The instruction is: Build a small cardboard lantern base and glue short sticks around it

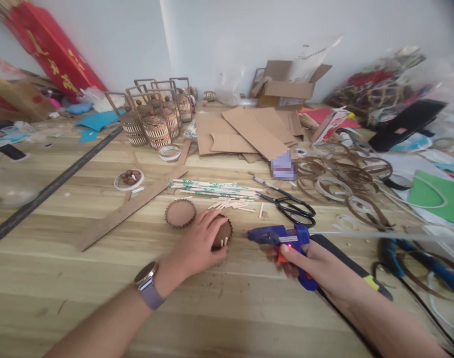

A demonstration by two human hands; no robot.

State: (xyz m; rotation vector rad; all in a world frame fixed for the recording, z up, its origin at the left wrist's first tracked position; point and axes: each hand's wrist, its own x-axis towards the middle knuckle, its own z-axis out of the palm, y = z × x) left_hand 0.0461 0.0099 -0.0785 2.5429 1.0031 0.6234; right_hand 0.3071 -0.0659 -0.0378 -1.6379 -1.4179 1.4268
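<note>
My left hand (200, 241) is wrapped over a round brown disc (223, 231) with a notched rim, its fingers and thumb at the edges. Short pale sticks stand up near the disc's front edge. In my right hand (299, 261) is a blue glue gun (279, 234) with an orange trigger and a lit red light; its nozzle points left, a little apart from the disc. A second brown disc (180, 213) lies flat just behind my left hand. Cut pale sticks (232, 204) are scattered behind the held disc, in front of a bundle of wrapped sticks (215, 187).
Black scissors (292, 206) lie behind the glue gun. Brown rings (334, 174) pile up at the right. Woven lanterns (157, 127) stand at the back left, cardboard sheets (245, 132) beside them. A wooden strip (130, 211) lies at the left; a dark cable runs front right.
</note>
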